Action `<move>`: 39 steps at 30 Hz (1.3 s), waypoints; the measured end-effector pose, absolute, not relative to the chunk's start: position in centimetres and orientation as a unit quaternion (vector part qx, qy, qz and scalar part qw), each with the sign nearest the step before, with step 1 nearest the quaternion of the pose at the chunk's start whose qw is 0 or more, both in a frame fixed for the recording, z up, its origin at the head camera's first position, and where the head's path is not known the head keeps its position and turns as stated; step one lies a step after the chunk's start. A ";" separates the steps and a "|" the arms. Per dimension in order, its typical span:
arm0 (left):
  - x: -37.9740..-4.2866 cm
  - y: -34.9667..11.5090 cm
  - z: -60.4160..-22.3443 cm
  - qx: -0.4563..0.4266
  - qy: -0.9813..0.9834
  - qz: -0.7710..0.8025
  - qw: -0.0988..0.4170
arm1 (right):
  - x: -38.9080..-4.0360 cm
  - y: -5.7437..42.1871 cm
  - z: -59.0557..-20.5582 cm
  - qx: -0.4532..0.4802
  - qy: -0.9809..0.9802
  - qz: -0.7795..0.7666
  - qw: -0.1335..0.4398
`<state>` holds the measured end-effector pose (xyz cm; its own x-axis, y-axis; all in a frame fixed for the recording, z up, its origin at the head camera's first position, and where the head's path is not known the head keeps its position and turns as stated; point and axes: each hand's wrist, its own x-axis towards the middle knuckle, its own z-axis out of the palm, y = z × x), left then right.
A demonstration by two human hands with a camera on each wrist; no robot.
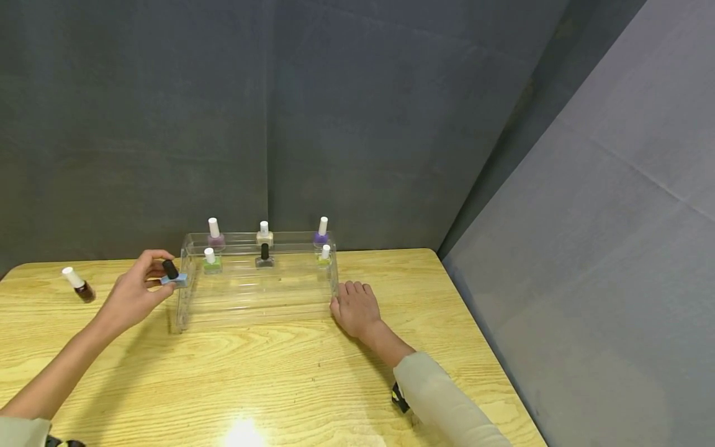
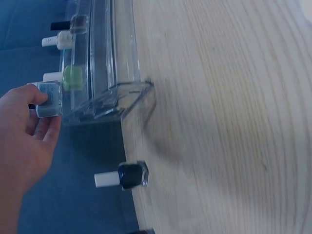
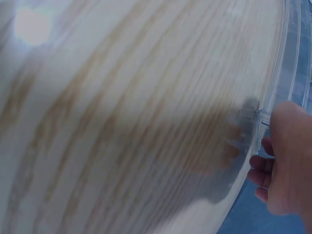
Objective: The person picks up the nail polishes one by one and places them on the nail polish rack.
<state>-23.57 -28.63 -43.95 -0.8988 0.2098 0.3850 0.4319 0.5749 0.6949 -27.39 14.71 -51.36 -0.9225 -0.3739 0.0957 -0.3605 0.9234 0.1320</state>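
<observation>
My left hand (image 1: pixel 136 288) pinches a light blue nail polish bottle (image 1: pixel 177 280) with a black cap, tilted, beside the left end of a clear stepped display rack (image 1: pixel 251 305). In the left wrist view, thumb and fingers clasp the glass of that bottle (image 2: pixel 48 100). At the rack's right end, my right hand (image 1: pixel 357 309) holds the side near its front corner; the right wrist view shows the thumb and curled fingers at the clear edge (image 3: pixel 263 119). On the top step stand mauve (image 1: pixel 216 240), cream (image 1: pixel 265 238) and purple (image 1: pixel 321 238) polish bottles.
On the step below are a green bottle (image 1: pixel 212 266), a black-capped grey one (image 1: pixel 265 262) and a yellow-green one (image 1: pixel 323 261). A dark polish bottle (image 1: pixel 85 292) with a white cap is on the wooden table (image 1: pixel 268 385), left of the rack. Dark cloth (image 1: pixel 357 124) hangs behind.
</observation>
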 end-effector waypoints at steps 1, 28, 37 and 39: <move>-23.8 -28.3 -44.1 -0.188 -0.876 -0.424 0.131 | -27.4 14.7 -51.4 0.187 -0.979 -0.056 0.060; -26.5 -24.6 -45.7 -0.212 -0.900 -0.375 0.061 | -27.5 14.7 -51.3 0.188 -0.979 -0.057 0.052; -26.7 -24.7 -45.8 -0.211 -0.906 -0.364 0.049 | -27.5 14.8 -51.4 0.191 -0.978 -0.056 0.057; -26.7 -24.8 -45.9 -0.216 -0.907 -0.359 0.051 | -27.6 14.8 -51.5 0.193 -0.978 -0.055 0.060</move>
<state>-26.70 -24.76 -45.93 -0.9014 0.3552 0.2476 0.4285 0.6491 0.6286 -27.55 14.80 -51.49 -0.9186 -0.3834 0.0956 -0.3702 0.9197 0.1310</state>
